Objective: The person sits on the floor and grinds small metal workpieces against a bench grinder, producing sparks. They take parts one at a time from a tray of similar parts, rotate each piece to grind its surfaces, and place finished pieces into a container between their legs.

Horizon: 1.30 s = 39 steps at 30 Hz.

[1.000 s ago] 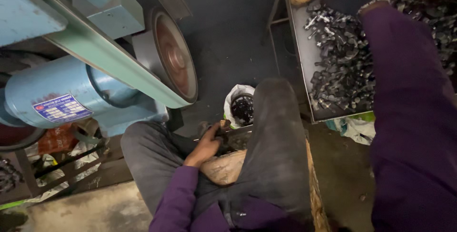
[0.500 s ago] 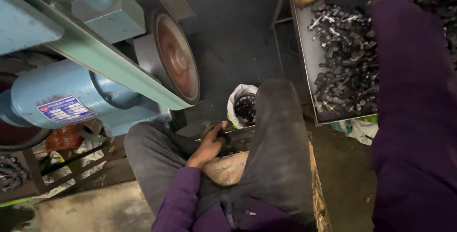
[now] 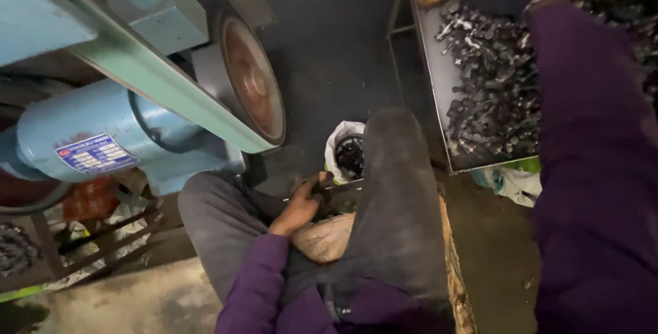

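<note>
The left hand (image 3: pixel 299 205) sits low between the person's knees, its fingers (image 3: pixel 317 184) curled together around a small dark metal piece (image 3: pixel 323 182) that pokes out past the knuckles. Just beyond that hand, a white bag (image 3: pixel 340 143) lies open on the floor with more dark parts inside. A tan sack (image 3: pixel 323 236) rests in the lap, touching the hand's wrist side. To the left of the hand stands a blue motor (image 3: pixel 103 135) with a round rust-brown grinding wheel (image 3: pixel 252 81) facing the knees. The right arm, in a purple sleeve (image 3: pixel 589 169), reaches up and away from the left hand toward a metal tray (image 3: pixel 439 80) heaped with dark metal parts (image 3: pixel 493 94); the right hand itself is cut off at the frame's top edge, so I cannot tell how its fingers stand.
</note>
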Motion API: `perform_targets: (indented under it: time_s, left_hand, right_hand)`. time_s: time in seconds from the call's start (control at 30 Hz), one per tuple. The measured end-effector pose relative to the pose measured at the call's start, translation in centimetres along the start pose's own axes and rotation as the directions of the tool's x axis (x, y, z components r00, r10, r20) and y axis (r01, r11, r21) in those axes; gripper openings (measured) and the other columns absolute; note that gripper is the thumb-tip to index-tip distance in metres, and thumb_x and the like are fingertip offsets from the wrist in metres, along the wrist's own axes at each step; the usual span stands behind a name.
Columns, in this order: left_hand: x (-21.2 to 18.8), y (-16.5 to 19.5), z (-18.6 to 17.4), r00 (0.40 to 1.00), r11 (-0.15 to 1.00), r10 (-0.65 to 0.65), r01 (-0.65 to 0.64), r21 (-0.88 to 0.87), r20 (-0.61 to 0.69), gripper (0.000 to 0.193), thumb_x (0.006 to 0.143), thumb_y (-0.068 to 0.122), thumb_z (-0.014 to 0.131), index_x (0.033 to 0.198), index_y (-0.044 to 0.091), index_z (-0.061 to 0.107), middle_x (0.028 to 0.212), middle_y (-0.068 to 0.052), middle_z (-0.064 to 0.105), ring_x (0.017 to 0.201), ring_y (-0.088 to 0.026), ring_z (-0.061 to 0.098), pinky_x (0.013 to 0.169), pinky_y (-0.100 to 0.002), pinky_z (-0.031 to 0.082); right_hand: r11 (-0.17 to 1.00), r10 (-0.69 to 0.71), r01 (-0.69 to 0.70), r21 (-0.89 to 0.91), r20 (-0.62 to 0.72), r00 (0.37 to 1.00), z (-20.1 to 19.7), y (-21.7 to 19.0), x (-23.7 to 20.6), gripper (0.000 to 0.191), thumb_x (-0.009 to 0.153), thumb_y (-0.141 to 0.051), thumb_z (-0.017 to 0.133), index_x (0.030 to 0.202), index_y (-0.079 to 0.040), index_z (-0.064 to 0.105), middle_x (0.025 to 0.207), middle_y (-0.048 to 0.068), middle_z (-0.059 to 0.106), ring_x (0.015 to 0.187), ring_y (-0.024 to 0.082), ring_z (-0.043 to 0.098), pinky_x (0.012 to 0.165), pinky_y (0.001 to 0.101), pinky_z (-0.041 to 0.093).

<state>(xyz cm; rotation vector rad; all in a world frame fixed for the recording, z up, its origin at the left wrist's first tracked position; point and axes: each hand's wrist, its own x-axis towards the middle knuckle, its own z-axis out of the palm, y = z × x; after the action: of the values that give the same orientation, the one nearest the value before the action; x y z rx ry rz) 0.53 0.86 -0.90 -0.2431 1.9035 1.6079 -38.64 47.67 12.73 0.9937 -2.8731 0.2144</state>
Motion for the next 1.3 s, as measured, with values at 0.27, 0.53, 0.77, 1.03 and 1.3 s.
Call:
perform_targets:
  time_s: [0.27,0.53,0.77,1.03,1.3]
  left_hand:
    - [-0.7,1.3,0.0,0.998,0.998,0.010,-0.006,0.069,-0.059,0.058,0.092,0.003,0.053,0.150,0.000,0.044,0.142,-0.016,0.060,0.131,-0.023,0.056,0.109,-0.032,0.043]
    - [-0.9,2.1,0.3,0.994,0.993,0.088,-0.082,0.081,-0.071,0.053,0.095,0.011,0.057,0.147,0.002,0.052,0.131,-0.013,0.069,0.121,-0.020,0.064,0.103,-0.031,0.048]
    - [-1.0,2.9,0.6,0.973,0.975,0.217,-0.212,0.067,-0.076,0.056,0.090,0.007,0.062,0.145,0.003,0.053,0.129,-0.013,0.068,0.120,-0.021,0.063,0.102,-0.030,0.048]
    - [-3.6,7.8,0.5,0.966,0.960,0.217,-0.236,-0.147,-0.138,0.049,0.092,0.008,0.065,0.140,0.004,0.059,0.126,-0.010,0.069,0.114,-0.016,0.063,0.099,-0.029,0.049]
    - [-4.5,9.1,-1.4,0.881,0.479,0.218,-0.471,-0.740,-0.419,0.031,0.102,0.006,0.058,0.132,0.005,0.063,0.124,-0.009,0.070,0.115,-0.021,0.067,0.100,-0.034,0.055]
  right_hand:
    - [0.986,0.100,-0.118,0.117,0.154,0.983,-4.5,-3.6,-0.6,0.039,0.090,-0.044,0.075,0.109,-0.009,0.077,0.102,0.016,0.075,0.092,0.036,0.071,0.085,0.0477,0.056]
    - [0.965,0.244,-0.250,0.079,0.079,0.967,-5.0,-3.2,-8.7,0.032,0.101,-0.042,0.072,0.107,-0.011,0.080,0.089,0.014,0.074,0.079,0.030,0.071,0.081,0.0457,0.056]
    - [0.898,0.356,-0.199,0.392,-0.384,0.852,-3.8,-9.2,-12.7,0.019,0.100,-0.017,0.078,0.108,0.001,0.074,0.095,0.011,0.075,0.093,0.021,0.073,0.084,0.0347,0.057]
    - [0.599,0.522,-0.121,0.791,-0.271,0.809,-4.0,-23.4,-9.2,0.018,0.112,-0.018,0.066,0.104,-0.006,0.076,0.102,0.003,0.079,0.092,0.015,0.076,0.084,0.0298,0.060]
    - [-0.569,0.078,-0.332,0.753,0.450,0.889,2.2,-44.8,-6.6,0.018,0.102,-0.014,0.058,0.106,-0.005,0.072,0.100,0.008,0.071,0.089,0.015,0.065,0.080,0.0306,0.053]
